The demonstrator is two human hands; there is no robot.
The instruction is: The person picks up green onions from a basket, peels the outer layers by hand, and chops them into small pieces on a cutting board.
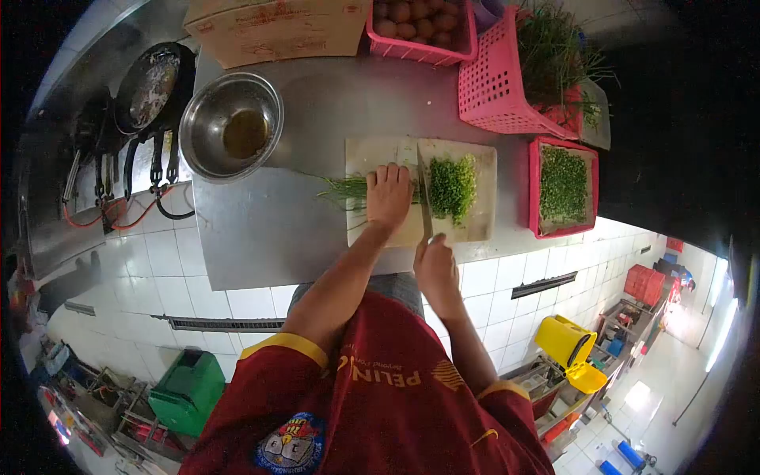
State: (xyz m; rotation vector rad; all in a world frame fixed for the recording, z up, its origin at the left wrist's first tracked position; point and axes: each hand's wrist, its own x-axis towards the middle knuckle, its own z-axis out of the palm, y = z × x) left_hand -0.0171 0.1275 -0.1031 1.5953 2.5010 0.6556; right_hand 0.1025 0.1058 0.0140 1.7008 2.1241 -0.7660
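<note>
A bunch of green onions (pixel 344 190) lies across the left part of a pale cutting board (pixel 484 214), its long leaves reaching past the board's left edge. My left hand (pixel 389 195) presses down on the bunch with its fingers bent over it. In my right hand (pixel 436 269) is the handle of a kitchen knife (pixel 426 198). The blade points away from me and stands just right of my left fingertips. Against the blade's right side sits a heap of chopped green onions (pixel 453 188). The stems under my left palm are hidden.
On the steel table (pixel 269 229) stand a metal bowl (pixel 198 131) with brownish liquid, a cardboard box (pixel 277 32), a pink crate of eggs (pixel 419 54), and a pink basket (pixel 491 87) of greens. A red-rimmed tray (pixel 535 190) holds chopped greens. Left is a black pan (pixel 154 87).
</note>
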